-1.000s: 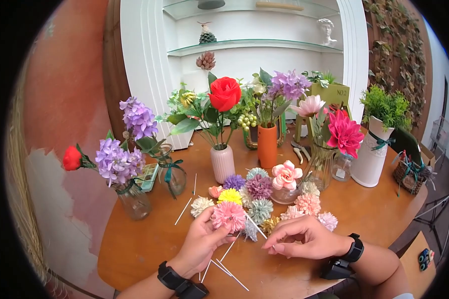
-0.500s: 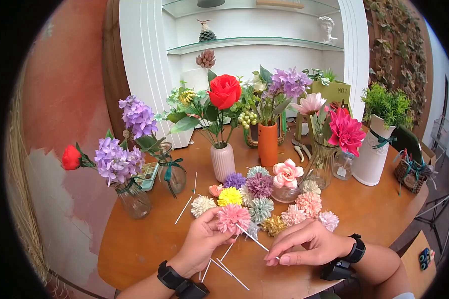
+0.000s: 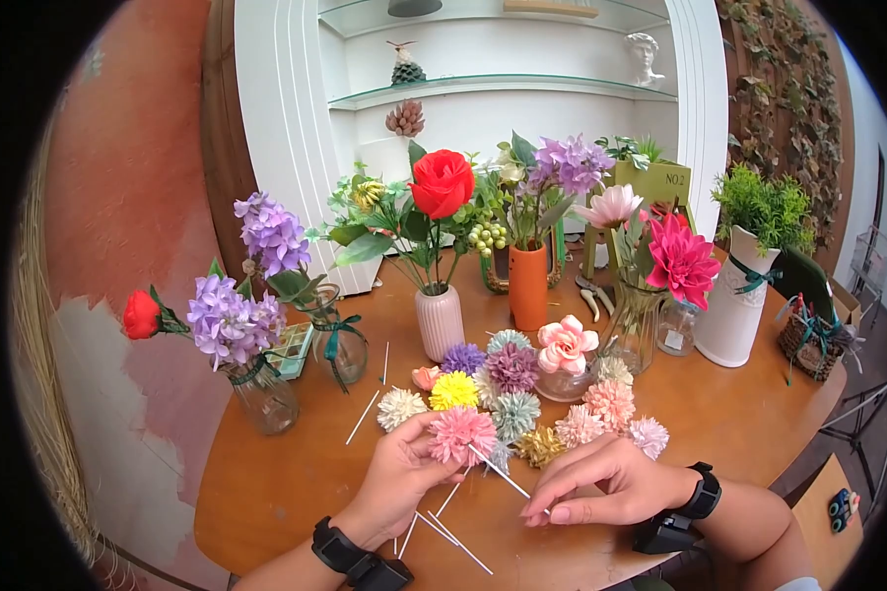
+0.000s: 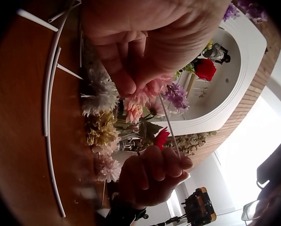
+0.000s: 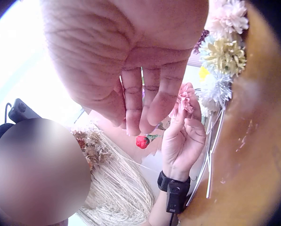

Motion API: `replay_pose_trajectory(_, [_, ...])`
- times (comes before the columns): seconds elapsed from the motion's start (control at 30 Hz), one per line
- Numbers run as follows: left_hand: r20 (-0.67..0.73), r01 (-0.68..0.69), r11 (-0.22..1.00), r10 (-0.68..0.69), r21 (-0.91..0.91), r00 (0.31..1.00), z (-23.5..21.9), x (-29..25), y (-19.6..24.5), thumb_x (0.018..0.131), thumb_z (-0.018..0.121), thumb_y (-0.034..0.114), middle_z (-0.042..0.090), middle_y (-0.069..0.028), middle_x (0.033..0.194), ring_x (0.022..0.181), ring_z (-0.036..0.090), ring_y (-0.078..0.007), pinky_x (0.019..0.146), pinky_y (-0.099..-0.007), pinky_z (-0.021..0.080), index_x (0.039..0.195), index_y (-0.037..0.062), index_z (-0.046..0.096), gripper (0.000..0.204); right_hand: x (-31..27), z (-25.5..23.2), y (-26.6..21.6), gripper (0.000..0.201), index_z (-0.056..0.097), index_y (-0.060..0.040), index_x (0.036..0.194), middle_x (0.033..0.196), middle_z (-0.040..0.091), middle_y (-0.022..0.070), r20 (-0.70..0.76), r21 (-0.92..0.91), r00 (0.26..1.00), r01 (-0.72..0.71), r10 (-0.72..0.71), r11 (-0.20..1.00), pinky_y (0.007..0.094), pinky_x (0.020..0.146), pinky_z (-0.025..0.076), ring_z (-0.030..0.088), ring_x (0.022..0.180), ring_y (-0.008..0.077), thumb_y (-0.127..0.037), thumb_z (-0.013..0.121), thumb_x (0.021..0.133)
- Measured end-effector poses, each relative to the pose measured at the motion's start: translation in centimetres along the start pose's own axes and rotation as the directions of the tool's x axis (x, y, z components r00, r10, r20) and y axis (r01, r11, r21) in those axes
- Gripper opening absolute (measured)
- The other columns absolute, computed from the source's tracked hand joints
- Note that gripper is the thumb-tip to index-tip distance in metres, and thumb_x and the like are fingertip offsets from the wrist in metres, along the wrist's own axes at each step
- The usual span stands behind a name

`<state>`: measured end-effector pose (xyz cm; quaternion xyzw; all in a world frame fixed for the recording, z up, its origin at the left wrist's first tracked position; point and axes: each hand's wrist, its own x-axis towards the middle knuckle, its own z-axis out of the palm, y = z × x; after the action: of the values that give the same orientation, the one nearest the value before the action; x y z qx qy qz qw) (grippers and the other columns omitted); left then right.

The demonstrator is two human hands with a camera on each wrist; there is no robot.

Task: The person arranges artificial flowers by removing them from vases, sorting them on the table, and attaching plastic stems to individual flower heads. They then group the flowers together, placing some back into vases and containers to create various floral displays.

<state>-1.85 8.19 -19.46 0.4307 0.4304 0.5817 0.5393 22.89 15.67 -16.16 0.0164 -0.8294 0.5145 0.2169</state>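
My left hand pinches a pink artificial flower head between thumb and fingers, raised over the front of the table. A thin white stick slants from the flower's near side down to my right hand, whose thumb and fingertips pinch its lower end. In the left wrist view, the stick meets the pink petals at its top. The right wrist view has the flower head upright above the left palm. Behind the hands lie loose flower heads, among them a yellow one and a golden one.
More white sticks lie on the wooden table below the left hand. Farther back stand a pink ribbed vase, an orange vase, glass vases with flowers, and a white pitcher. Pliers lie among them.
The stick's tip has moved from beside the flower's right edge to its near side. My right hand has shifted slightly down, and the flower head has turned a little in my left hand.
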Motion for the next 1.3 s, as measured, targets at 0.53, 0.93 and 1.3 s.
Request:
replay_pose_trajectory(0.53, [0.014, 0.000, 1.000, -0.001, 0.025, 1.000, 0.01, -0.01, 0.04, 0.088, 0.063, -0.002, 0.065, -0.0116, 0.111, 0.099, 0.065, -0.0157, 0.075, -0.0255, 0.054, 0.129, -0.0017, 0.045, 0.045, 0.00, 0.02, 0.03, 0.021, 0.067, -0.0026, 0.112, 0.101, 0.069, 0.0085, -0.003, 0.007, 1.000, -0.009, 0.009, 1.000, 0.0260, 0.075, 0.051, 0.064, 0.093, 0.0148, -0.009, 0.062, 0.092])
replay_pose_trajectory(0.93, [0.017, -0.011, 0.999, 0.011, 0.033, 1.000, -0.10, 0.03, -0.18, 0.087, 0.064, -0.001, 0.066, -0.0071, 0.111, 0.097, 0.064, -0.0112, 0.075, -0.0228, 0.054, 0.128, 0.0026, 0.048, 0.044, 0.02, 0.02, -0.06, 0.021, 0.068, -0.0026, 0.111, 0.100, 0.069, 0.0085, -0.002, 0.001, 1.000, -0.006, 0.006, 1.000, 0.0265, 0.077, 0.052, 0.065, 0.092, 0.0150, -0.008, 0.062, 0.092])
replay_pose_trajectory(1.3, [0.019, -0.011, 0.999, 0.010, 0.037, 1.000, -0.06, 0.00, -0.08, 0.087, 0.064, -0.002, 0.065, -0.0075, 0.113, 0.099, 0.064, -0.0117, 0.075, -0.0228, 0.054, 0.130, 0.0023, 0.047, 0.046, 0.02, 0.04, -0.02, 0.020, 0.068, -0.0027, 0.111, 0.100, 0.069, 0.0084, -0.005, -0.004, 1.000, 0.000, 0.000, 1.000, 0.0268, 0.077, 0.051, 0.065, 0.092, 0.0153, -0.008, 0.062, 0.092])
